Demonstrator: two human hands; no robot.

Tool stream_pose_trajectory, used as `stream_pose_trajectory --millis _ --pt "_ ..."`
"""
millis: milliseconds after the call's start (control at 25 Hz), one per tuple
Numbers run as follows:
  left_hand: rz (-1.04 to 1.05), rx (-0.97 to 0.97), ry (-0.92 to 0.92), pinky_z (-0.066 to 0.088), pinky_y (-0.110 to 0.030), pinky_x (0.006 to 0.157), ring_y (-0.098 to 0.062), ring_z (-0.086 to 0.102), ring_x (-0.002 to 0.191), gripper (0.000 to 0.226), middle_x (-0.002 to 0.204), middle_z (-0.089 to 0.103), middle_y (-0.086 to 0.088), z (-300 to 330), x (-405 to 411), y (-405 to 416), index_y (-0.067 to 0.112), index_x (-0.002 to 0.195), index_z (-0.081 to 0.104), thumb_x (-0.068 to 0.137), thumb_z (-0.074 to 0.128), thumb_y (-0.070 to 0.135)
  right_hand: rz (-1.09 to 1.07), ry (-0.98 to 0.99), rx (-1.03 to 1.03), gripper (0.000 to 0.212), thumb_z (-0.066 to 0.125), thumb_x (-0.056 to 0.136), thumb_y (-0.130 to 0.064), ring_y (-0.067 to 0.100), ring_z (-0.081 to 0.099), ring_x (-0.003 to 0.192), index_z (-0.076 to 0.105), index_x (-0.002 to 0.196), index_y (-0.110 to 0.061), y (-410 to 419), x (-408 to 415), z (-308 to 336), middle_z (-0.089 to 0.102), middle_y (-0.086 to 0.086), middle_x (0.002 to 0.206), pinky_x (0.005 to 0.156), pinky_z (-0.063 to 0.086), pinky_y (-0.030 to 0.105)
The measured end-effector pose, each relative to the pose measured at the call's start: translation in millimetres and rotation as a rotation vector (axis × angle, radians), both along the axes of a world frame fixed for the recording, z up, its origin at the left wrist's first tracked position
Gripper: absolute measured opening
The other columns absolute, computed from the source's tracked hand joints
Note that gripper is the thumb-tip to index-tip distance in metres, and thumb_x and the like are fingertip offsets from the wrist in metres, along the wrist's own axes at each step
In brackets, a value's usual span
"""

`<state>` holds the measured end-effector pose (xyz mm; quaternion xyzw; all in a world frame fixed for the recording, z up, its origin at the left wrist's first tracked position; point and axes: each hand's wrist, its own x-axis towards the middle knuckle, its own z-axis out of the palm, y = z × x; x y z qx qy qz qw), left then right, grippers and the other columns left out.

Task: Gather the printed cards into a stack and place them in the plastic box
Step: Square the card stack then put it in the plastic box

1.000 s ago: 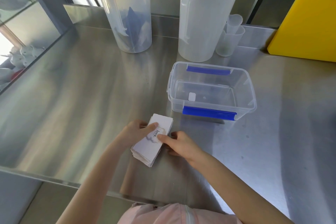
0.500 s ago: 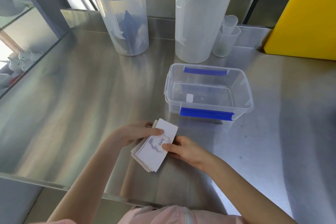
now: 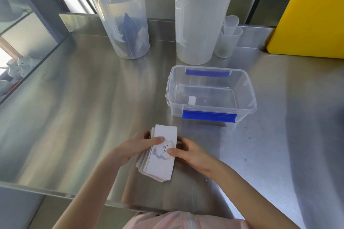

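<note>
A stack of white printed cards (image 3: 160, 165) lies near the front edge of the steel counter, its top card reading "love." over a blue cloud print. My left hand (image 3: 134, 147) grips the stack's left side with the thumb on top. From the right, my right hand (image 3: 189, 152) holds the other side, thumb on the top card. The cards below are slightly fanned out to the left. The clear plastic box (image 3: 250, 89) with blue clips stands open just behind and to the right, holding only a small white tag.
Two translucent pitchers (image 3: 122, 22) (image 3: 201, 20) stand at the back of the steel counter (image 3: 74, 108), with small nested measuring cups (image 3: 228, 41) beside the right one. A yellow board (image 3: 312, 15) leans at the far right. The counter's front edge runs just below the cards.
Both hands have turned the stack a little, so it now lies more upright and closer to lengthwise, with the cards squared up more. The box has not moved.
</note>
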<state>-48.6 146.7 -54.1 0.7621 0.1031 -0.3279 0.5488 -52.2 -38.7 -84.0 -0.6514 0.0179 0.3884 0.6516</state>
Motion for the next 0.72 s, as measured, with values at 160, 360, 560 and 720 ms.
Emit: stream_pose_trajectory --millis 160,360,560,720 --pt "0.280 -0.279 -0.019 0.055 -0.028 0.084 -0.013 0.069 0.085 0.034 0.099 0.071 -0.004 -8.7 -10.2 -17.8 0.007 0.112 0.058 0.083 0.059 0.026 -0.035 0.016 0.087 0.059 0.070 0.071 -0.025 0.011 0.062 0.104 0.044 0.124 -0.025 2.3 -6.2 7.7 0.065 -0.007 0.110 0.099 0.049 0.035" --pt "0.316 -0.503 -0.015 0.057 -0.020 0.069 -0.013 0.069 0.091 0.042 0.107 0.069 -0.008 -14.7 -12.9 -40.4 0.007 0.119 0.051 0.079 0.062 0.014 0.075 -0.198 -0.170 0.078 0.072 0.075 -0.018 0.000 0.056 0.098 0.025 0.137 -0.027 -18.4 0.0 31.5 0.054 -0.010 0.117 0.082 0.050 0.015" --pt "-0.080 -0.207 -0.210 0.049 -0.012 0.083 0.006 0.059 0.100 0.083 0.123 0.053 0.001 -8.5 -2.9 -44.0 0.014 0.136 0.029 0.068 0.076 0.012 0.517 -0.736 -0.768 0.099 0.067 0.073 -0.031 0.020 0.037 0.124 -0.003 0.144 -0.029 -50.6 20.8 60.4 0.032 0.005 0.135 0.107 0.034 0.032" --pt "-0.318 0.493 -0.437 0.029 -0.029 0.106 -0.016 0.036 0.123 0.099 0.130 0.041 -0.001 -25.2 -3.5 -61.2 0.014 0.135 0.028 0.056 0.072 0.054 0.617 -0.989 -1.056 0.098 0.062 0.077 -0.027 0.029 0.021 0.136 -0.008 0.144 -0.024 -46.2 6.6 36.7 0.023 0.014 0.145 0.118 0.003 0.038"
